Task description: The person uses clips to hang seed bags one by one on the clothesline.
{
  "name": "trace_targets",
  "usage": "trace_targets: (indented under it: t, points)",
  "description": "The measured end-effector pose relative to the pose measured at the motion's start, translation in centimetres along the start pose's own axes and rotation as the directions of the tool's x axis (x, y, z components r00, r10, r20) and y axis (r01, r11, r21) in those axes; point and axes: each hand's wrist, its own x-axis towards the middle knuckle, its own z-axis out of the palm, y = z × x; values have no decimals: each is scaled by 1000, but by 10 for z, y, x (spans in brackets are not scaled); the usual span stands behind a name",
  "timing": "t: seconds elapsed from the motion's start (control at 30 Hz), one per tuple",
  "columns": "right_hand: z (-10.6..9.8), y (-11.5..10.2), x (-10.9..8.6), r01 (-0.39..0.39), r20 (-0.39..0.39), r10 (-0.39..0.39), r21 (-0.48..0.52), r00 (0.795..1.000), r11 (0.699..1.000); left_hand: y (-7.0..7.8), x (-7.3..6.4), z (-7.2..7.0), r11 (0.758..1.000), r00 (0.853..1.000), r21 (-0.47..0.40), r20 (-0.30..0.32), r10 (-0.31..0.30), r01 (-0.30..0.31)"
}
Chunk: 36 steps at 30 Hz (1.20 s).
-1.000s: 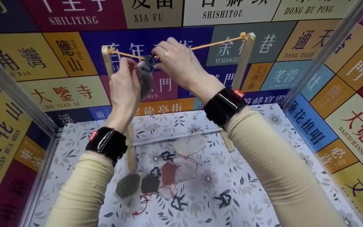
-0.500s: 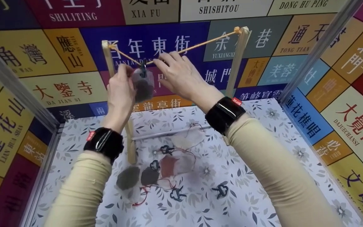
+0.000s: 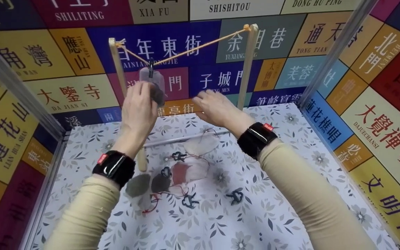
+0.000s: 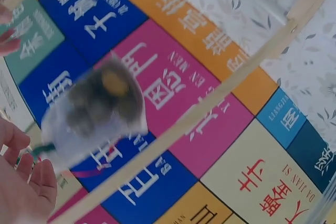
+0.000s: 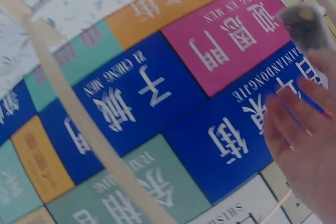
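- Hanging from a thin orange cord (image 3: 203, 46) by a dark-green plastic clip (image 3: 151, 72), the sheer whitish pouch (image 3: 158, 78) is close by your left hand (image 3: 138, 113), nearer the left of the two pale wooden posts (image 3: 115, 64).
- Your left hand's fingers bend loosely and pinch nothing that shows; whether they brush the pouch, you cannot tell from here. Your right hand (image 3: 217, 107) has its fingers loosely spread, holding nothing, apart from the pouch.
- The pouch could drop if the clip bites too little fabric, or if you knock it while drawing your fingers away.
- The cord dips in an uneven V, so the clip may slide along the slope, and the weight may strain the orange knots (image 3: 246, 27).
- Snagging the cord with a hand could tip the slender posts.
- The pouch's soft fabric bulges round dark, rounded lumps (image 4: 102, 98), one yellowish.
- On the white, leaf-patterned desk (image 3: 255, 222) lie more sheer pouches (image 3: 200, 144), thin red drawstrings (image 3: 155, 201) and looped dark-green clips (image 3: 235, 196); the strings could tangle.
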Motion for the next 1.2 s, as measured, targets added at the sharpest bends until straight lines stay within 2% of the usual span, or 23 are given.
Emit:
trace_targets:
  t: [0.1,0.17,0.3,0.47,0.57,0.67,0.8,0.87,0.97,1.07,1.2]
  points:
    - [16,-2,-12,12,112,-18,52,994,999,3,-18,7,997,997,25,41,66,-67]
    - [28,-5,-21,18,159,-35,108,987,994,4,-32,14,993,991,34,81,107,-110]
    - [56,-16,-39,6,241,-55,200,969,980,8,-61,30,987,968,13,197,156,-161]
    - [96,-35,-64,-19,375,-86,268,923,963,11,-105,51,986,925,-19,344,160,-163]
    - [123,-47,-80,-23,398,-111,317,910,948,10,-134,65,987,902,-26,402,157,-161]
    - [151,-60,-97,-37,394,-116,360,912,932,8,-165,81,985,878,-45,448,167,-164]
    - [179,-74,-119,-58,372,-120,434,920,899,8,-203,100,985,832,-53,530,166,-163]
    - [190,-78,-130,-68,352,-125,489,928,870,9,-218,108,982,811,-34,559,175,-188]
    - [205,-83,-145,-115,315,-86,569,945,814,13,-236,119,968,805,31,562,189,-249]
    - [218,-86,-159,-189,297,-16,648,955,738,18,-252,127,948,803,105,564,193,-301]
    - [232,-91,-174,-283,304,77,728,950,625,25,-269,133,932,815,176,553,172,-316]
